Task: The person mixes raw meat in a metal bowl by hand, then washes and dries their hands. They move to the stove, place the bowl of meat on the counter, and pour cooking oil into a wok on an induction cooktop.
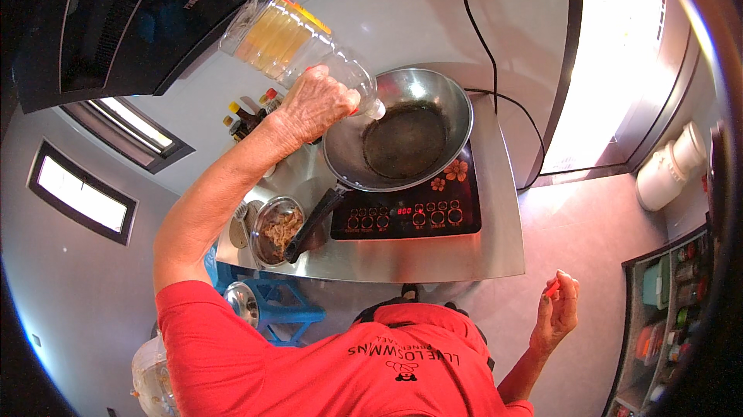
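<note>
My left hand grips a large clear plastic oil bottle by its handle. Yellow oil shows inside, and the tilted bottle has its white mouth over the left side of a steel wok. Whether oil is flowing out, I cannot tell. The wok sits on a black induction cooker with its display lit, its black handle pointing toward me and to the left. Off to the right, away from the counter, the fingers of my right hand pinch a small red cap.
Left of the wok handle stands a bowl of shredded meat, with a slotted utensil beside it. Seasoning bottles line the wall. A black cord drops from the socket. A blue stool is below the counter, a shelf at right.
</note>
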`<state>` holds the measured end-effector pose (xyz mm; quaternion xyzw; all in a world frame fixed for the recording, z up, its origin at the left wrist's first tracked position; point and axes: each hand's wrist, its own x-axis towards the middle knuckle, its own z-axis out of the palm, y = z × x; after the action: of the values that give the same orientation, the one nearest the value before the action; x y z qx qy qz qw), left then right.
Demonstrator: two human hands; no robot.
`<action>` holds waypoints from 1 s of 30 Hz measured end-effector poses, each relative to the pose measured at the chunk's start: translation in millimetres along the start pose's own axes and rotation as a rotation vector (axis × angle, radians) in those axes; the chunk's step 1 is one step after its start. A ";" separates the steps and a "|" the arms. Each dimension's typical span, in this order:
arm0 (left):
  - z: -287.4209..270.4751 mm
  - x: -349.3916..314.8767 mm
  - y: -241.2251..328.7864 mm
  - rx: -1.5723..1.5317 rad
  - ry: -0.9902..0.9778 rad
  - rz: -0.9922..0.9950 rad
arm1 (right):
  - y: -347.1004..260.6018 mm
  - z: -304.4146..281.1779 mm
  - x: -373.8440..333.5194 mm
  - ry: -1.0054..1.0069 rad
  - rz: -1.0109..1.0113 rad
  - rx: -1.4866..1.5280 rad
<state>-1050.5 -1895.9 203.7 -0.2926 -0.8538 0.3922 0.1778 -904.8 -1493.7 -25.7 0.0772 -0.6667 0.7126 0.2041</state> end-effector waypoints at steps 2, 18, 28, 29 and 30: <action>-0.5 -1.3 0.6 -0.004 -0.017 -0.012 | 0.4 -1.1 -1.7 0.008 0.006 0.000; 6.2 -11.9 0.9 -0.094 -0.098 -0.081 | -3.8 -4.3 -1.8 0.004 -0.018 0.003; 3.4 -16.9 -0.2 -0.101 -0.153 -0.100 | -4.0 -3.4 -3.5 -0.002 -0.016 0.019; 4.2 -17.6 0.0 -0.101 -0.156 -0.103 | -4.6 -2.8 -3.6 -0.003 -0.017 0.012; 4.2 -17.6 0.6 -0.100 -0.160 -0.107 | -5.1 -2.7 -3.6 -0.004 -0.019 0.009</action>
<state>-1039.0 -1909.2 199.2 -0.2229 -0.8982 0.3612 0.1148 -899.0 -1491.5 -22.7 0.0856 -0.6633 0.7134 0.2092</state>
